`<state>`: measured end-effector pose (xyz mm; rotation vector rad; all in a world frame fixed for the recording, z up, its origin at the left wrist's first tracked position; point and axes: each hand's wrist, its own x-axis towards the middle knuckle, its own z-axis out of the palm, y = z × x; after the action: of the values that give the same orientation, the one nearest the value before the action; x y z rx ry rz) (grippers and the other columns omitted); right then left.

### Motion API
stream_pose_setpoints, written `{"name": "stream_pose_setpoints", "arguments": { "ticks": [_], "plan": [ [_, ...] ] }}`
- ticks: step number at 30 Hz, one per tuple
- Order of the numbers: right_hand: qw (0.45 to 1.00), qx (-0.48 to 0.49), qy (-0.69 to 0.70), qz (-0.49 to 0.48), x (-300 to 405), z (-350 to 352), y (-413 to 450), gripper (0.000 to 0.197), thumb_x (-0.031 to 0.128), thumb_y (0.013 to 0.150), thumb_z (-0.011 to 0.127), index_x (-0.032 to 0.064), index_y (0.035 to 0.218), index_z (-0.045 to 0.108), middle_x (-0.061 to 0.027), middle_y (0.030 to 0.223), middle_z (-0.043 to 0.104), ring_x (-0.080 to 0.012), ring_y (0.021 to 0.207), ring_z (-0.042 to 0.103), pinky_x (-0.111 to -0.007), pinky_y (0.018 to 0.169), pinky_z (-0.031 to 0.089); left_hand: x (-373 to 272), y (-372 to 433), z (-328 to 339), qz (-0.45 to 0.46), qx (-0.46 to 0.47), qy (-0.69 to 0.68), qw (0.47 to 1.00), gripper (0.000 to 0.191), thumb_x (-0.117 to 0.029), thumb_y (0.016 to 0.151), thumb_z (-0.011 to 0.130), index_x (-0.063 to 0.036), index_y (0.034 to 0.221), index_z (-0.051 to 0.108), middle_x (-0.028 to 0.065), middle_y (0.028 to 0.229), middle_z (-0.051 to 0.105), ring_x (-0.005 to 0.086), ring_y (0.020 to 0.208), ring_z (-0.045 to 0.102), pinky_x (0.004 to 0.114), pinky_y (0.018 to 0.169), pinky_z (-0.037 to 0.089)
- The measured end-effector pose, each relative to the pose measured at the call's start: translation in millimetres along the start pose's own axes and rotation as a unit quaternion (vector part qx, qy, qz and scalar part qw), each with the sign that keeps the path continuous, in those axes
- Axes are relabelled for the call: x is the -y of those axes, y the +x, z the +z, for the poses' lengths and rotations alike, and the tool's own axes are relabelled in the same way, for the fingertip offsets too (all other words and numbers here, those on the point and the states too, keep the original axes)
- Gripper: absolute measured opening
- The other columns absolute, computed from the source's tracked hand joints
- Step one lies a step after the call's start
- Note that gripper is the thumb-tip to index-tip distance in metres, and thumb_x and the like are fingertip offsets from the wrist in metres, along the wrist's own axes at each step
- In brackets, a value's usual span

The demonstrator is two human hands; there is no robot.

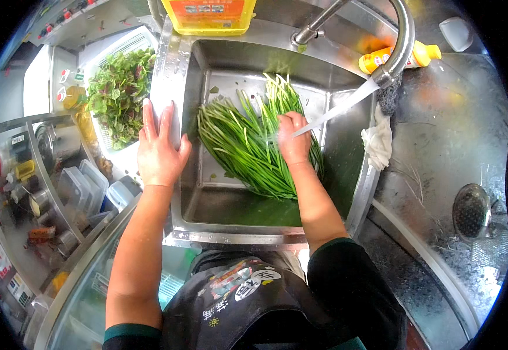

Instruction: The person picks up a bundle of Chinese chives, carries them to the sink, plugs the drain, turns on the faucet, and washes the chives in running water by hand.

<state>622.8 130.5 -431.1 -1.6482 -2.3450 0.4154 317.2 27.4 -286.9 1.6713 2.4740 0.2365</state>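
A large bundle of long green garlic chives (254,144) lies fanned and bent across the stainless steel sink (195,192). Pale cut ends point towards the tap. My right hand (294,138) is on the right part of the bundle, fingers curled around some stems. Running water (339,107) from the gooseneck tap (404,48) strikes beside these fingers. Flat on the sink's left rim rests my left hand (161,151), fingers spread and holding nothing. A few leaf scraps lie on the sink floor.
A white basket (144,41) of leafy greens (122,96) stands left of the sink. Behind is a yellow container (212,19). An orange-yellow bottle (420,54), steel scourer (389,96) and white cloth (377,142) are along the right side. A perforated ladle (471,212) lies farther right.
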Motion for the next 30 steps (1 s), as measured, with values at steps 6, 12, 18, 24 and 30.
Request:
{"name": "stream_pose_setpoints", "arguments": {
  "ticks": [6, 12, 18, 24, 30],
  "plan": [
    [0.991, 0.036, -0.109, -0.061, 2, 45, 26, 0.028, 0.013, 0.082, 0.070, 0.0091, 0.110, 0.067, -0.0134, 0.107, 0.062, -0.0312, 0.102, 0.061, -0.045, 0.089, 0.047, -2, 1, 3, 0.002, 0.004, 0.004, 1.000, 0.080, -0.026, 0.081, 0.071, -0.0281, 0.154, 0.040, 0.0139, 0.164, 0.026, 0.0414, 0.126, 0.054, 0.047, 0.095, 0.053],
    [0.990, 0.100, 0.000, 0.101, 4, 46, 34, 0.020, 0.008, 0.080, 0.070, 0.0039, 0.099, 0.062, -0.0177, 0.110, 0.062, -0.0380, 0.103, 0.061, -0.051, 0.092, 0.048, 3, -1, 7, 0.030, -0.041, 0.022, 0.998, 0.078, -0.026, 0.079, 0.071, -0.0269, 0.152, 0.042, 0.0172, 0.163, 0.028, 0.0404, 0.104, 0.061, 0.046, 0.087, 0.056],
    [0.875, 0.081, 0.427, 0.215, -19, -7, -5, 0.036, 0.012, 0.086, 0.076, -0.0012, 0.115, 0.059, -0.0071, 0.096, 0.063, -0.0165, 0.089, 0.059, -0.033, 0.080, 0.051, 2, -2, 3, 0.013, -0.014, -0.005, 1.000, 0.079, -0.027, 0.081, 0.071, -0.0292, 0.154, 0.040, 0.0133, 0.164, 0.027, 0.0404, 0.123, 0.057, 0.047, 0.095, 0.054],
    [0.825, 0.142, 0.492, 0.240, -31, -60, -21, 0.028, 0.012, 0.093, 0.071, 0.0012, 0.116, 0.060, -0.0037, 0.100, 0.064, -0.0130, 0.091, 0.060, -0.030, 0.086, 0.048, 2, -1, 8, 0.026, -0.031, 0.018, 0.999, 0.078, -0.028, 0.080, 0.071, -0.0271, 0.153, 0.042, 0.0168, 0.163, 0.028, 0.0408, 0.105, 0.060, 0.046, 0.089, 0.055],
    [0.809, 0.184, 0.507, 0.233, -36, -84, -25, 0.020, 0.011, 0.096, 0.065, 0.0039, 0.114, 0.059, -0.0025, 0.102, 0.063, -0.0103, 0.083, 0.058, -0.026, 0.072, 0.042, 1, -1, 7, 0.026, -0.032, 0.027, 0.999, 0.077, -0.029, 0.082, 0.069, -0.0274, 0.153, 0.041, 0.0157, 0.164, 0.026, 0.0395, 0.106, 0.060, 0.047, 0.089, 0.056]
  ]
}}
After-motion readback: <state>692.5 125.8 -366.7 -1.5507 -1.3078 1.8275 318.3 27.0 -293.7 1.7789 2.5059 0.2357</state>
